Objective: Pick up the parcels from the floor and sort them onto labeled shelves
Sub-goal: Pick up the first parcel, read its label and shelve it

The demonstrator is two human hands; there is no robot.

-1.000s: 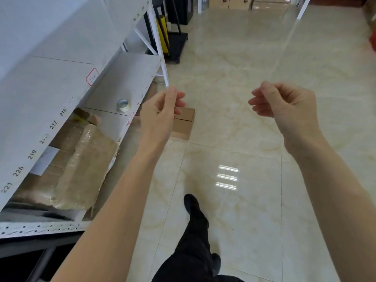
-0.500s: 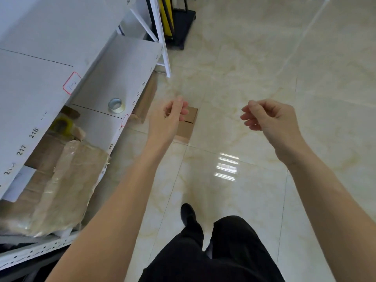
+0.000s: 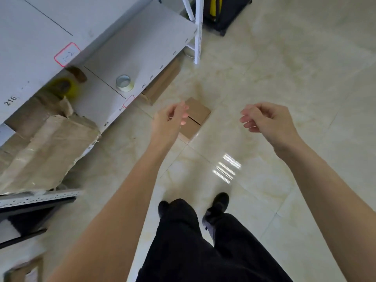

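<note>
A small brown cardboard parcel [image 3: 196, 117] lies on the tiled floor ahead of me, partly hidden by my left hand [image 3: 169, 122]. That hand hovers above the parcel's left side, fingers loosely curled, holding nothing. My right hand [image 3: 266, 121] floats to the right of the parcel, also loosely curled and empty. The white shelf unit [image 3: 130, 43] stands on my left, with number labels along its edges and a red-bordered tag [image 3: 67, 54] reading 1-2. Another flat brown box [image 3: 160, 84] sits on the floor under the shelf's edge.
A roll of clear tape [image 3: 124, 83] rests on the middle shelf. Taped brown parcels [image 3: 46, 143] and a yellow tape roll [image 3: 64, 87] fill the shelf's left part. A black and yellow cart [image 3: 223, 13] stands at the back. My legs and black shoes [image 3: 217, 204] are below.
I have walked forward and tilted my view down, so the floor parcel is closer. Both hands have lowered toward it, the left one now over it. Neither hand took hold of anything.
</note>
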